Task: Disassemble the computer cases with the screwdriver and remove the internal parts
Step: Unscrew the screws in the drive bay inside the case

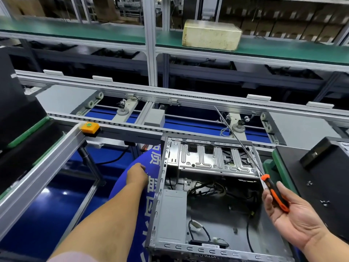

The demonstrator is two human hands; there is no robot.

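An open grey computer case (pixel 170 220) lies on the bench before me, showing a metal drive cage (pixel 213 159), loose black cables (pixel 217 188) and a grey power supply box (pixel 172 210). My right hand (pixel 294 218) sits palm up at the case's right edge, fingers loosely curled round the orange-and-black handle of a long screwdriver (pixel 274 193), whose thin shaft points up and away to the left. My left hand (pixel 137 174) reaches out left of the case over a blue bin (pixel 151 188) with white lettering; its fingers are curled and their tips are hidden.
A black case panel (pixel 321 186) lies to the right with small loose screws (pixel 324 202) on it. Another black case (pixel 17 118) stands at the left. A conveyor frame with an orange button box (pixel 90 127) runs behind. A yellowed box (pixel 211 35) sits on the green shelf.
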